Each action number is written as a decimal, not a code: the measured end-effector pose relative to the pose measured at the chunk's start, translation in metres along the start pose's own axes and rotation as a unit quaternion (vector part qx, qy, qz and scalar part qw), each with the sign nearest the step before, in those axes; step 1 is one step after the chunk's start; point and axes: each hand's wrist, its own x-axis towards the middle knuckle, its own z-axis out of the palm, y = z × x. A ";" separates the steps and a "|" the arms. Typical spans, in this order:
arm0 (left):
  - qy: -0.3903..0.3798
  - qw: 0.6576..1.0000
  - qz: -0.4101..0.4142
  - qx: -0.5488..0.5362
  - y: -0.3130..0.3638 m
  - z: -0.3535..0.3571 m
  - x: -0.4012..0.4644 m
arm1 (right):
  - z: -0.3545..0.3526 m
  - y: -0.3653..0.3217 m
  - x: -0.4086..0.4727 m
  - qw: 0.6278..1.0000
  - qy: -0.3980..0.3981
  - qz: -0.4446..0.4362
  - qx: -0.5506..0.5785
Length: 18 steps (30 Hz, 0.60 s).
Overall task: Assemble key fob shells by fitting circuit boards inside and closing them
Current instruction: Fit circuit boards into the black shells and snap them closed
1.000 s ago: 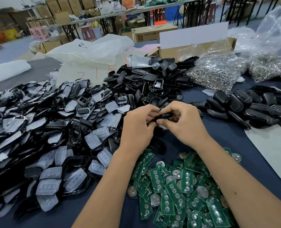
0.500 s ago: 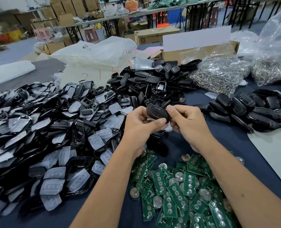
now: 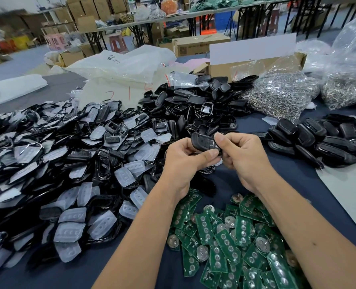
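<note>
Both hands hold one closed black key fob (image 3: 204,141) above the dark blue table, its button face turned toward me. My left hand (image 3: 185,161) grips it from below and the left, thumb along its lower edge. My right hand (image 3: 241,157) pinches its right end between thumb and curled fingers. A heap of green circuit boards (image 3: 231,243) with round coin cells lies just below my wrists. Black shell halves with clear button pads (image 3: 68,163) cover the left of the table.
More black shell parts (image 3: 196,105) pile up behind my hands. Closed black fobs (image 3: 323,140) lie at the right. Bags of metal key rings (image 3: 281,94) and a cardboard box (image 3: 254,63) stand at the back right, white plastic bags (image 3: 118,67) at the back left.
The fob was pressed edge-on between both hands; it has since been lifted slightly and turned so that its button face shows. The view has shifted a little.
</note>
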 end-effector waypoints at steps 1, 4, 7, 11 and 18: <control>0.002 1.000 0.000 0.001 -0.001 0.000 0.000 | 0.001 0.000 0.000 1.000 0.003 -0.001 -0.003; 0.004 1.000 0.003 0.000 -0.002 0.000 0.000 | 0.002 -0.001 -0.001 1.000 0.009 -0.011 -0.020; 0.014 1.000 0.008 0.008 -0.002 0.000 0.001 | 0.003 0.001 -0.002 0.999 0.028 -0.025 -0.032; 0.070 0.994 0.058 0.055 -0.001 0.004 0.007 | 0.003 0.003 0.000 0.994 0.083 -0.053 -0.036; 0.062 0.978 0.115 0.166 0.021 0.015 0.034 | -0.009 0.003 0.006 0.982 0.162 -0.055 -0.077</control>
